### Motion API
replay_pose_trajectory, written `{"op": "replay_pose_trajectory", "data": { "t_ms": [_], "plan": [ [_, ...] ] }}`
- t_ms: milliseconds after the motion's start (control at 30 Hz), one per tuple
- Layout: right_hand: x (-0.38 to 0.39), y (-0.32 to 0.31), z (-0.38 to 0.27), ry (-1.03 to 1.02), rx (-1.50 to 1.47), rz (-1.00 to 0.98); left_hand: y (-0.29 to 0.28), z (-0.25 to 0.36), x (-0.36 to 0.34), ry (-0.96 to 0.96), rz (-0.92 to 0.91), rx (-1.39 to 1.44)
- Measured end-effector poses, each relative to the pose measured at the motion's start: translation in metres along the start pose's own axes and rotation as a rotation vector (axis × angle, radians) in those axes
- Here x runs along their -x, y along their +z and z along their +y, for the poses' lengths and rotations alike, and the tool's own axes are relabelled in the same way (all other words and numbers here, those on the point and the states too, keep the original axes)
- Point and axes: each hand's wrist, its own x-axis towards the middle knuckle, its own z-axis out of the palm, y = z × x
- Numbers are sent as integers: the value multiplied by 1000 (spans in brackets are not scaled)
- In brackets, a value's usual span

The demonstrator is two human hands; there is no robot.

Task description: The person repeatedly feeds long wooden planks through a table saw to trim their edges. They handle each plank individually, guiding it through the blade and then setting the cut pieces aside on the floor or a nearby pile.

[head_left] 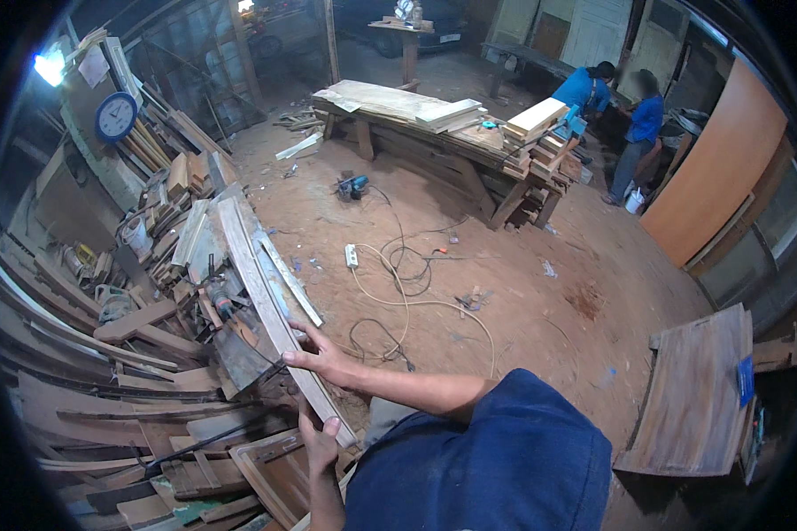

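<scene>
1. The long wooden plank (270,296) is what we have in both hands: a pale, narrow board that runs from our fingers away up and to the left, lying across the heap of scrap timber (124,372).
2. Our right hand (321,357) sits on the plank's near stretch. Its fingers (299,358) lie spread over the top face and curl to the far edge, with the thumb toward us, so the hand is closed loosely around the board and not clenched.
3. Our left hand (317,440) is just below the right, nearer the plank's end. Its fingers wrap up around the underside and edge, and the thumb (330,427) shows on the near side. It clasps the board too.
4. Beyond our fingertips the plank rests against a second, thinner strip (285,276) lying just beside it, and a power tool (220,299) sits among the offcuts to the left of the fingers.
5. We judge the step in hand to be lifting or sliding the plank free of the pile. Both hands have it by the near end, while the far end lies on the stack.
6. The next move, as we see it, calls for a firm two-handed hold and a steady pull toward us, keeping the long far end from snagging the strip or the loose boards under it.
7. To the right of our fingers the dirt floor (522,301) carries a tangle of cables (407,283) near our feet, so any step back wants care.
</scene>
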Motion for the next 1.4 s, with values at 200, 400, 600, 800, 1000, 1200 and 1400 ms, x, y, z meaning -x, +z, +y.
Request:
{"op": "replay_pose_trajectory", "data": {
  "t_ms": [200, 400, 600, 800, 1000, 1200, 1400],
  "plan": [
    [-30, -8, 22, -40, 29, 6, -18, -25, -39, -62, 4, 94],
    [-46, -28, 47, -3, 62, 55, -13, -39, -82, -31, 9, 167],
    [-76, -70, 113, 229, -75, 151, 27, -79, -101, -110, 167, 299],
    [-107, -84, 159, 491, -80, 256, 22, -133, -110, -332, 259, 266],
    [-128, -86, 237, 638, -70, 303, -15, -222, -125, -493, 168, 137],
    [-159, -93, 337, 701, -7, 272, -36, -285, -164, -505, 282, 189],
    [-204, -105, 424, 681, 78, 268, -69, -320, -213, -752, 351, 226]
  ]
}}
